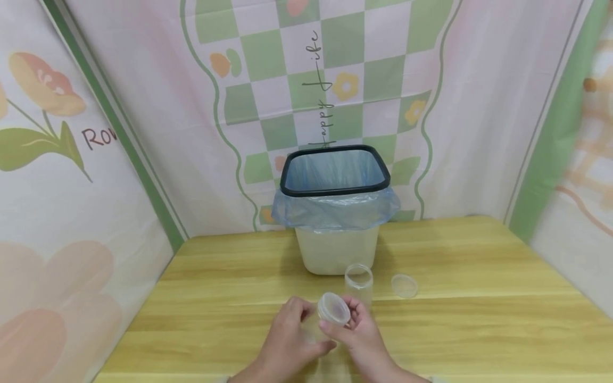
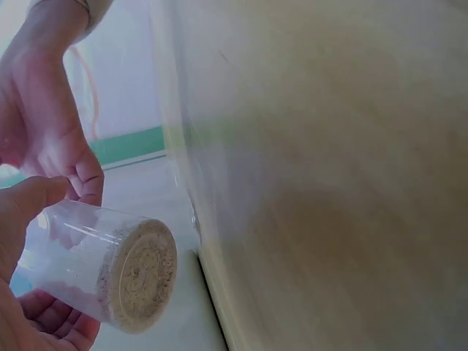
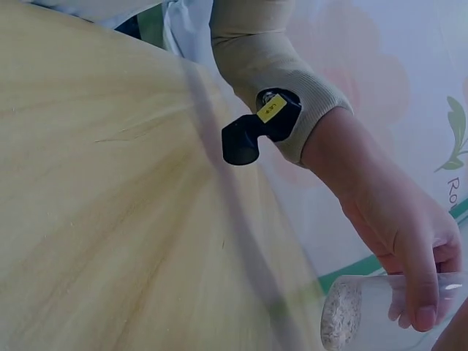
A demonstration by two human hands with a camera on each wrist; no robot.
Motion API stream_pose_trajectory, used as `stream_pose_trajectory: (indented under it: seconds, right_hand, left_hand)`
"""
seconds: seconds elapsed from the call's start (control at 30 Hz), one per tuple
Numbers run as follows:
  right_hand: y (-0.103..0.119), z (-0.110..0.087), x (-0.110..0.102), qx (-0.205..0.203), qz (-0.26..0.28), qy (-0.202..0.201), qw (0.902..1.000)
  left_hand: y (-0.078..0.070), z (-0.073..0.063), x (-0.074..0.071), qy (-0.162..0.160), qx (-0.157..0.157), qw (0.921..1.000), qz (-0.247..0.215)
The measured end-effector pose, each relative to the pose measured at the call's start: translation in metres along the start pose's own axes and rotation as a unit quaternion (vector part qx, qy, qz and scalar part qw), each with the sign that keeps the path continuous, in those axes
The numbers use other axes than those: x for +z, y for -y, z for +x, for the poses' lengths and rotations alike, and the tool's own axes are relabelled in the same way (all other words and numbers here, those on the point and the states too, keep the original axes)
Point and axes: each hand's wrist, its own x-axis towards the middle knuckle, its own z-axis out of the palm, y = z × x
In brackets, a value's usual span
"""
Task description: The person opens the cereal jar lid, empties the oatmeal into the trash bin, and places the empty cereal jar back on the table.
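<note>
Held above the table is a clear plastic jar (image 2: 80,238) with a shallow layer of pale, flaky bits (image 2: 142,274) at its bottom. My left hand (image 1: 287,340) is wrapped round the jar's body, thumb on one side and fingers on the other. At the jar's mouth sits a translucent round lid (image 1: 333,308), its rim pinched between the thumb and fingers of my right hand (image 1: 366,338). Just beyond the right hand a second clear jar (image 1: 359,284) stands uncapped, its lower part hidden. To its right a loose clear lid (image 1: 404,286) lies flat on the wooden table (image 1: 479,319).
Behind the jars stands a cream bin (image 1: 337,250) with a black rim (image 1: 335,192) and a blue bag (image 1: 335,213) folded over its edge. Patterned curtains (image 1: 268,96) enclose the table's back and sides.
</note>
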Motion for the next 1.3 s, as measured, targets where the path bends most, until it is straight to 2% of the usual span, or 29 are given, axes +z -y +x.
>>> stream_pose_trajectory:
  seconds: [0.4, 0.87, 1.1, 1.3]
  right_hand:
    - [-0.003, 0.0, 0.0, 0.009, -0.006, -0.006, 0.9999]
    - [0.006, 0.0, -0.006, 0.016, -0.033, 0.007, 0.9993]
    - [0.006, 0.0, -0.009, -0.014, -0.02, 0.027, 0.9993]
    - [0.009, 0.0, -0.012, -0.037, -0.038, 0.04, 0.9978]
  left_hand:
    - [0.003, -0.003, 0.001, 0.01, 0.011, 0.9997, 0.021]
    - [0.002, -0.003, -0.004, 0.025, -0.006, 0.9996, -0.013]
    - [0.003, -0.003, -0.006, 0.033, -0.018, 0.9987, -0.035]
    - [0.003, -0.002, -0.006, 0.044, -0.042, 0.9969, -0.051]
